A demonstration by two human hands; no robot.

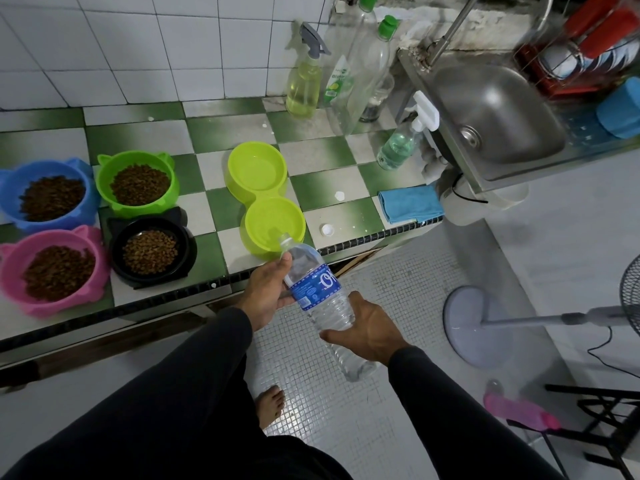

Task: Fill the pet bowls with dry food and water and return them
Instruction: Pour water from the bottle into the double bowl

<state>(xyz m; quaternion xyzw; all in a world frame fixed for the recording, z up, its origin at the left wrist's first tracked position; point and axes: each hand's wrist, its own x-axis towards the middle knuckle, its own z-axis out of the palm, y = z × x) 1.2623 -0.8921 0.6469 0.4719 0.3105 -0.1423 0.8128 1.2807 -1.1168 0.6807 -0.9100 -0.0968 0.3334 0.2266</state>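
A clear water bottle [320,299] with a blue label is tilted, its open mouth over the near cup of a lime green double bowl [265,195]. My left hand [265,294] grips the bottle near its shoulder. My right hand [363,329] grips its lower body. The far cup of the double bowl holds water. A white cap [327,230] lies on the counter beside the bowl. To the left stand a blue bowl [48,195], a green bowl [138,181], a pink bowl [55,270] and a black bowl [152,251], each holding dry food.
The green-and-white tiled counter [207,209] ends in a dark edge strip. A folded blue cloth [410,204] lies at its right end. Spray bottles [306,81] and tall clear bottles stand at the back wall. A steel sink [491,109] is at right; a fan base [474,323] stands on the floor.
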